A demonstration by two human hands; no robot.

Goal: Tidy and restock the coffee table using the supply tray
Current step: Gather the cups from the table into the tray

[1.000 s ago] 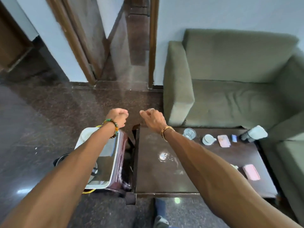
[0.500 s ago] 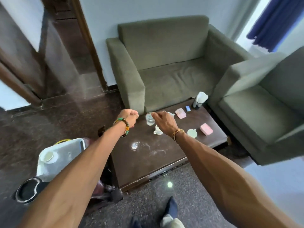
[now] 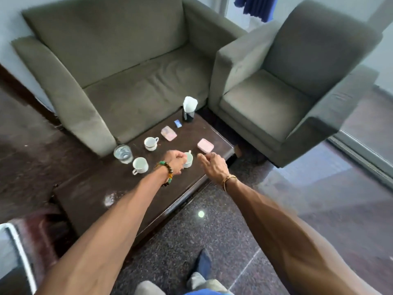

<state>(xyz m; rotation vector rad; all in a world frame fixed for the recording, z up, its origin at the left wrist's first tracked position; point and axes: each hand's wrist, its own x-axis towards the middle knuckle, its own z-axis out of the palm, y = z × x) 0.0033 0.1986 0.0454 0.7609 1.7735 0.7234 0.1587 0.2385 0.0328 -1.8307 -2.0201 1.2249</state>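
The dark coffee table (image 3: 95,194) carries a water glass (image 3: 123,153), a white cup (image 3: 140,165), a cup on a saucer (image 3: 151,142) and a third cup (image 3: 188,159). My left hand (image 3: 175,161) is a curled fist hovering right beside that third cup; whether it touches the cup is unclear. My right hand (image 3: 212,167) hovers over the table's near right edge with fingers curled under, holding nothing. A pink box (image 3: 205,145) lies just beyond it. The white supply tray (image 3: 12,241) peeks in at the bottom left.
A pink packet (image 3: 169,133), a small blue packet (image 3: 177,123) and a dark holder with white napkins (image 3: 189,109) stand toward the table's far end. A green sofa (image 3: 127,81) and armchair (image 3: 276,92) border the table. My feet are on the granite floor (image 3: 191,241).
The view has swung right from the tray and doorway to the table and seats. Both hands now hover over the cups near the table's far end, still curled.
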